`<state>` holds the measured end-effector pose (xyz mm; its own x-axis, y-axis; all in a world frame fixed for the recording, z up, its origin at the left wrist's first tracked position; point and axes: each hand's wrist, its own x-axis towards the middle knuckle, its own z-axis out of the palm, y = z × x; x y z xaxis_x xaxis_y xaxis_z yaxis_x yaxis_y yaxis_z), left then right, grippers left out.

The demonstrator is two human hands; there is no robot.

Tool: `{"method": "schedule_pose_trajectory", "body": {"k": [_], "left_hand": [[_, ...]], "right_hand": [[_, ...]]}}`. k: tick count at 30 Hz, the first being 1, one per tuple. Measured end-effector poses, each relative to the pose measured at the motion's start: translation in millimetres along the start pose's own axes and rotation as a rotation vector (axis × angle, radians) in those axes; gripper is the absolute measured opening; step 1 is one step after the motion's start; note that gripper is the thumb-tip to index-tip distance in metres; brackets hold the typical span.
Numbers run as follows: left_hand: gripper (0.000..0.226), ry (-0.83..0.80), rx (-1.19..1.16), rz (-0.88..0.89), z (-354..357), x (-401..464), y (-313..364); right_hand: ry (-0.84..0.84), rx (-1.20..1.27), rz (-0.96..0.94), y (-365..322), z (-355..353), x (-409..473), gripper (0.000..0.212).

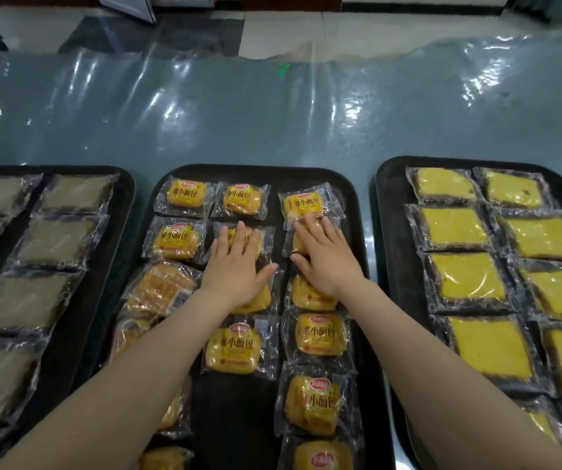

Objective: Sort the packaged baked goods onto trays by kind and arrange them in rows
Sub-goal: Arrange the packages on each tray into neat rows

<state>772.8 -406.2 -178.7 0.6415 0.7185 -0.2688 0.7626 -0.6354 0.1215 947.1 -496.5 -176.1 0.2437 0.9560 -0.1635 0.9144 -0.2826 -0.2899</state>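
Small bread packs: I see small golden-yellow buns, each sealed in clear crinkly plastic with a red logo and yellow label, lying in three loose columns on the middle tray (pixel 306 176).
Middle tray: black, smooth, rectangular with rounded corners and a raised rim.
Left hand: my left hand (pixel 237 266) lies flat, palm down, fingers straight and slightly spread, pressing on a bread pack in the middle column (pixel 262 234); it grips nothing.
Right hand: my right hand (pixel 323 257) lies flat too, fingers straight, covering a pack in the right column (pixel 294 244), with fingertips reaching the top-right pack (pixel 306 203).
Left column: the lower packs (pixel 159 290) lie tilted and overlapping, less tidy than the rest.
Left tray: a black tray (pixel 116 212) holds flat, square, grey-brown cakes (pixel 57 240) in clear wrap, set in rows.
Right tray: another black tray (pixel 388 205) holds flat, square, bright yellow cakes (pixel 466 276) with dark edges, in clear wrap, two columns in neat rows.
Table: the three trays sit side by side on a blue-grey surface (pixel 272 113) under glossy, wrinkled clear sheeting that catches the light.
Floor: pale and dark tiles (pixel 279 32) show beyond the table's far edge.
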Motion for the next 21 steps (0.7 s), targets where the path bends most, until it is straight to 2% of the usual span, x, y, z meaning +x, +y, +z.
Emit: {"method": "schedule_pose_trajectory", "body": {"k": [5, 13, 17, 21], "left_hand": [[0.078, -0.025, -0.049, 0.075, -2, 14, 5], [0.082, -0.007, -0.053, 0.137, 0, 8, 4], [0.087, 0.076, -0.126, 0.095, -7, -12, 0], [0.081, 0.128, -0.142, 0.063, -11, -61, -25]], "right_hand": [[-0.063, 0.007, 0.029, 7, -2, 11, 0.065], [-0.047, 0.035, 0.018, 7, 4, -13, 0.065], [0.050, 0.100, -0.004, -5, -4, -19, 0.062], [0.098, 0.188, -0.021, -36, -1, -41, 0.059]]}}
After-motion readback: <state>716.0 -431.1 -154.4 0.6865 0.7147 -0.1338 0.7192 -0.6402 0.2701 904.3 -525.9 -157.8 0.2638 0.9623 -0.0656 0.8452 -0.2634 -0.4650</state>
